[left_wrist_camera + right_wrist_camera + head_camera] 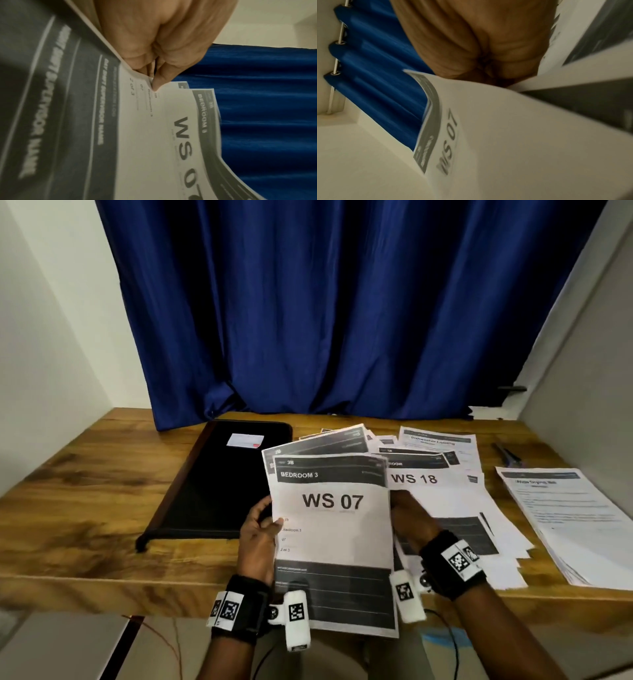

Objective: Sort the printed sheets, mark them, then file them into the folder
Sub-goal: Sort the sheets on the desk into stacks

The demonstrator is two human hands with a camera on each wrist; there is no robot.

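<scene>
Now both hands' fingers, left hand and right hand, grip the sheets' side edges above the table.

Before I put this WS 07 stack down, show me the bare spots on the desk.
Free: the wooden desk left of the black folder, from the left wall to the front edge, and a thin strip in front of the folder. Crowded: right of the folder, the WS 18 sheets and a text-page stack overlap nearly to the right wall.
</scene>
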